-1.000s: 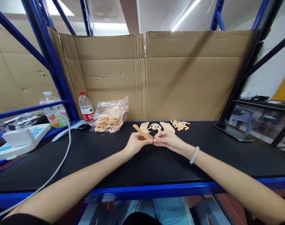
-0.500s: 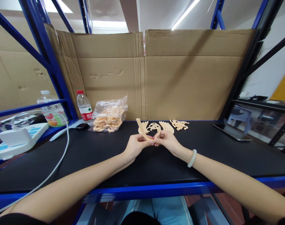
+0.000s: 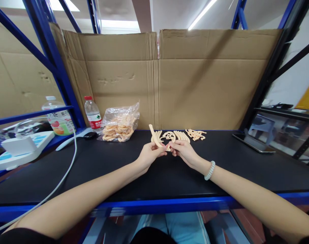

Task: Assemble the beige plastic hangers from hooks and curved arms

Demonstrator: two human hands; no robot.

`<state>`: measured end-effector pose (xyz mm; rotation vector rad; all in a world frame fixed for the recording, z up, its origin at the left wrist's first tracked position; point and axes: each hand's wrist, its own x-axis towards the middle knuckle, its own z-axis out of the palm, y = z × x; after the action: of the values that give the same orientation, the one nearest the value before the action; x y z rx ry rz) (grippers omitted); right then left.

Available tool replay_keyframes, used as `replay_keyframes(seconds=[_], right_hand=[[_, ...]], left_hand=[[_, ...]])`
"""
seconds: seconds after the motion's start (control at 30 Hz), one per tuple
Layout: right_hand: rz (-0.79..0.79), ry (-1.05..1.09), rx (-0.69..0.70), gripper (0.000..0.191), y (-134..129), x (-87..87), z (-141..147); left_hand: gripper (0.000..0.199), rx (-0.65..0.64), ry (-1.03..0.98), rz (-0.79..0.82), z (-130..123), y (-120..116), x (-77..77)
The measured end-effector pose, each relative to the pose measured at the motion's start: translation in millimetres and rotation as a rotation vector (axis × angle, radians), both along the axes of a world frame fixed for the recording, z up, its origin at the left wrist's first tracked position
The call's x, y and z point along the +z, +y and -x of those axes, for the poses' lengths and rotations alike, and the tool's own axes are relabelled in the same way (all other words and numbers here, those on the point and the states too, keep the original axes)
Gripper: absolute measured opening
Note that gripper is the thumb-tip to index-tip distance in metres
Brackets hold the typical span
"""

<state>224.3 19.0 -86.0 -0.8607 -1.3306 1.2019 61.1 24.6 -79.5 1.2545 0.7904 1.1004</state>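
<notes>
A cream curved strip (image 3: pixel 155 136), looking like plastic, slants up and to the left from my left hand (image 3: pixel 149 154), which pinches its lower end. Opposite, my right hand (image 3: pixel 182 151) is closed on a small cream piece (image 3: pixel 169 147), its fingertips nearly meeting the left ones. Whether the two parts are joined is too small to tell. Just behind my hands lie cream arched pieces (image 3: pixel 167 135) and a row of curved cream strips (image 3: pixel 182 136). Further right is a small pile of cream hook-like pieces (image 3: pixel 196 134).
A clear plastic bag (image 3: pixel 121 123) of cream pieces stands back left beside a red-capped bottle (image 3: pixel 93 114). A white cable (image 3: pixel 72 159) crosses the left of the black table (image 3: pixel 207 189). A phone-like slab (image 3: pixel 253 144) lies far right. Cardboard (image 3: pixel 207 81) walls the back.
My right hand has shifted slightly and its fingertips have come a little apart from the left. The piece at its fingertips now points downward. The left hand keeps hold of the strip.
</notes>
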Motion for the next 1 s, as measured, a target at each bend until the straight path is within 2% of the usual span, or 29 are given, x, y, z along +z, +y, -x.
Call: replay_keyframes(seconds=[0.13,0.37,0.43,0.5,0.57,0.63,0.73,0.8,0.9,1.0], right_hand=[[-0.051,0.003,-0.001,0.035,2,1.7,-2],[-0.062,-0.023,0.030,0.036,4,5.0,-3],[-0.107,-0.037,-0.018,0.036,9,8.2,-10],[-0.187,-0.078,-0.136,0.036,18,11.9,-23],[-0.296,-0.224,-0.273,0.032,30,14.5,-41],[-0.440,-0.499,-0.365,0.025,41,14.3,-58],[-0.674,-0.940,-0.355,0.011,56,8.0,-73],[-0.764,-1.146,-0.306,0.010,62,1.2,-75],[-0.778,-1.290,-0.266,0.014,68,-9.2,-72],[-0.752,-1.268,-0.261,0.016,72,-16.9,-70]], left_hand=[[0.018,0.012,0.019,0.022,0,0,2.4],[0.015,-0.079,0.019,0.096,0,-2,3.3],[0.016,-0.064,0.007,0.110,0,-1,2.4],[0.017,-0.040,-0.003,0.118,0,1,1.5],[0.017,-0.023,-0.010,0.122,1,2,1.3],[0.017,-0.015,-0.009,0.120,1,2,1.6],[0.020,-0.018,0.000,0.112,1,2,2.2],[0.021,-0.016,0.005,0.112,1,2,2.2],[0.023,-0.018,0.016,0.110,1,3,1.5],[0.023,-0.022,0.016,0.101,2,4,0.5]])
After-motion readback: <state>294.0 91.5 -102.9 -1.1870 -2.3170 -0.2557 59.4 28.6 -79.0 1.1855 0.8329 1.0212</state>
